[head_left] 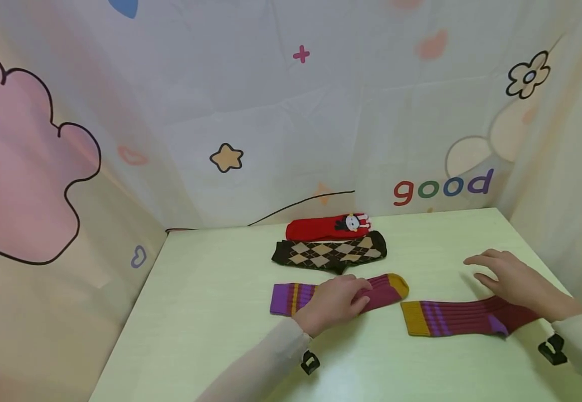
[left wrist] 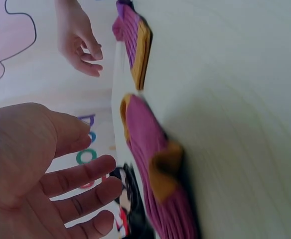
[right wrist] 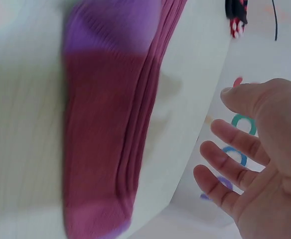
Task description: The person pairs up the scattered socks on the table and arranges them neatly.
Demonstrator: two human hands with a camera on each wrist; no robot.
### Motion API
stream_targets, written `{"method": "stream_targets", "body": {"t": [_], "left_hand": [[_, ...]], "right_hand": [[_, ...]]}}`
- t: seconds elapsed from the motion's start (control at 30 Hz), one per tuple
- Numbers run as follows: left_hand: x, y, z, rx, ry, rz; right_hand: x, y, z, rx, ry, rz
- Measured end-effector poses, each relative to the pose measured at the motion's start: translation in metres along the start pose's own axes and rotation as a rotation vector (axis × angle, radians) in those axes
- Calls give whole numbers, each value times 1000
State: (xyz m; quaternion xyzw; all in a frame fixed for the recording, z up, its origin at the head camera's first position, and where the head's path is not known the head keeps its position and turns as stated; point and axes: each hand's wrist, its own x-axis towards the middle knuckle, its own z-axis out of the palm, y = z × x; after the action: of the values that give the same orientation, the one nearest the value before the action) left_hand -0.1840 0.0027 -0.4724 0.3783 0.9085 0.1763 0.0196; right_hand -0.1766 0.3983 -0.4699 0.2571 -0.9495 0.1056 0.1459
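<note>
In the head view my left hand (head_left: 333, 301) hovers over a purple and maroon ribbed sock (head_left: 383, 293) with a mustard toe. Its fingers are loosely bent, and the left wrist view shows the palm apart from the sock (left wrist: 148, 132), holding nothing. To the right lies a maroon ribbed sock (head_left: 464, 317) with a mustard cuff, purple stripes and a purple heel. Above its foot end is my right hand (head_left: 514, 279), fingers spread and relaxed. The right wrist view has that hand (right wrist: 270, 159) clear of the maroon sock (right wrist: 103, 124).
Behind these, a dark argyle sock (head_left: 326, 254) lies flat in front of a red sock (head_left: 313, 228) with a cartoon figure. All lie on a pale table (head_left: 210, 290). A printed curtain (head_left: 271, 100) hangs along the back and sides.
</note>
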Motion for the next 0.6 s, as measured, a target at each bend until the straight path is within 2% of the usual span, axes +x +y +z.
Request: {"method": "stream_targets", "body": {"t": [0.17, 0.4, 0.6], "left_hand": [[10, 13, 7, 19, 10, 32], [18, 34, 17, 48, -8, 42], [26, 48, 24, 48, -33, 31]], "right_hand": [[-12, 15, -3, -29, 32, -18], [-28, 28, -2, -41, 68, -56], [-38, 36, -3, -36, 61, -17]]}}
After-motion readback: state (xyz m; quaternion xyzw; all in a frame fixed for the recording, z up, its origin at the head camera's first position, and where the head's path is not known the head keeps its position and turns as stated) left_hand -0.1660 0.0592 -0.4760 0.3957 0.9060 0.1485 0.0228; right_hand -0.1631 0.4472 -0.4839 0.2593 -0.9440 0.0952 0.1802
